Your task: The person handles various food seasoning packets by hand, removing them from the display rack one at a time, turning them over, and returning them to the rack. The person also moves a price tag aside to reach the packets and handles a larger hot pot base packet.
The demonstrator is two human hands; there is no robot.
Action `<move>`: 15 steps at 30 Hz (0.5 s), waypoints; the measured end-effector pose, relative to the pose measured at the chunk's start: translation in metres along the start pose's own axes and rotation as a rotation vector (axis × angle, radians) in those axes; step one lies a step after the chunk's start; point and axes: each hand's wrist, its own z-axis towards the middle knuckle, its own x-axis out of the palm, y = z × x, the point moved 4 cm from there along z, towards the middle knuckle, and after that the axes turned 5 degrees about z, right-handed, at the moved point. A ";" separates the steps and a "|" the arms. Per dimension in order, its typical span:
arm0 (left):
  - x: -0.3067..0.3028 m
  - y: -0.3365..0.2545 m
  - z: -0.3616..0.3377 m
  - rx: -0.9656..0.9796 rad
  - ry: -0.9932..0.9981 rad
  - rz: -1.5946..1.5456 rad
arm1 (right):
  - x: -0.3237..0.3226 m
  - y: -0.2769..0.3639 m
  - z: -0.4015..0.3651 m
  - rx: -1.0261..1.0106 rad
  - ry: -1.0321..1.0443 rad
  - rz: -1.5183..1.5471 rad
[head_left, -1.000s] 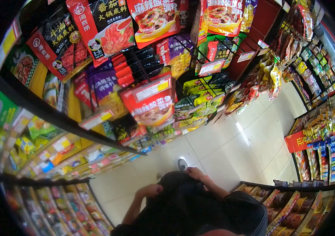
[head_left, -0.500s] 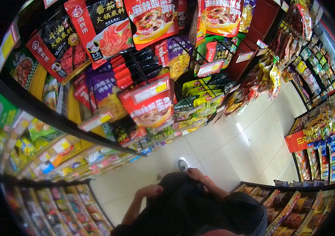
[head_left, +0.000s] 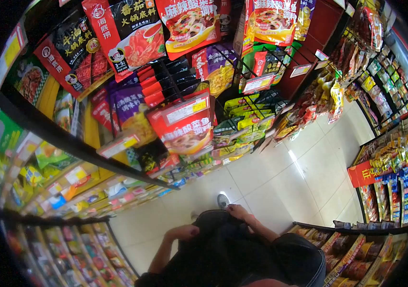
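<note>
My left hand (head_left: 185,232) is low in front of my body, its fingers curled in against the black clothing (head_left: 223,244). Whatever lies inside those fingers is hidden. Farther forward, my right hand (head_left: 236,210) is closed at the front edge of the black clothing; I cannot make out whether it grips the cloth or something small. One grey shoe (head_left: 222,201) shows on the floor just beyond it. Both hands are well apart from the shelves. Nearest ahead hangs a red seasoning packet (head_left: 182,126) behind a price tag (head_left: 186,110).
Hanging hotpot-base packets (head_left: 134,40) fill the rack ahead, with price tags on protruding hooks. A dark shelf edge (head_left: 84,148) runs along the left. Low shelves of goods stand at lower left (head_left: 70,253) and lower right (head_left: 357,258). Pale floor tiles (head_left: 280,177) lie between the racks.
The view has shifted very slightly, so the packets sit a little farther right in it. Both hands keep the same place and pose.
</note>
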 end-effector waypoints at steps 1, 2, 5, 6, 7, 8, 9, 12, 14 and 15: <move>0.000 -0.001 -0.001 0.035 -0.007 -0.016 | 0.001 -0.002 0.002 0.002 0.025 -0.008; -0.001 -0.002 -0.001 0.070 -0.013 -0.033 | 0.002 -0.004 0.003 0.004 0.050 -0.016; -0.003 -0.004 -0.003 0.078 -0.016 -0.061 | 0.005 -0.007 0.005 0.000 0.065 -0.026; -0.003 -0.004 -0.003 0.067 0.000 -0.072 | 0.006 -0.008 0.005 -0.001 0.050 -0.021; -0.003 -0.004 -0.003 0.056 0.015 -0.084 | 0.007 -0.009 0.004 -0.003 0.036 -0.018; -0.004 -0.005 -0.003 0.045 0.030 -0.096 | 0.008 -0.010 0.004 -0.005 0.022 -0.014; -0.007 -0.011 -0.005 0.039 0.041 -0.101 | 0.009 -0.011 0.005 -0.010 0.011 -0.018; -0.014 -0.028 -0.010 0.032 0.064 -0.107 | 0.012 -0.016 0.006 -0.021 -0.016 -0.024; -0.013 -0.024 -0.009 0.042 0.062 -0.098 | 0.014 -0.020 0.007 -0.028 -0.023 -0.027; -0.013 -0.025 -0.009 0.040 0.058 -0.108 | 0.014 -0.020 0.007 -0.026 -0.019 -0.030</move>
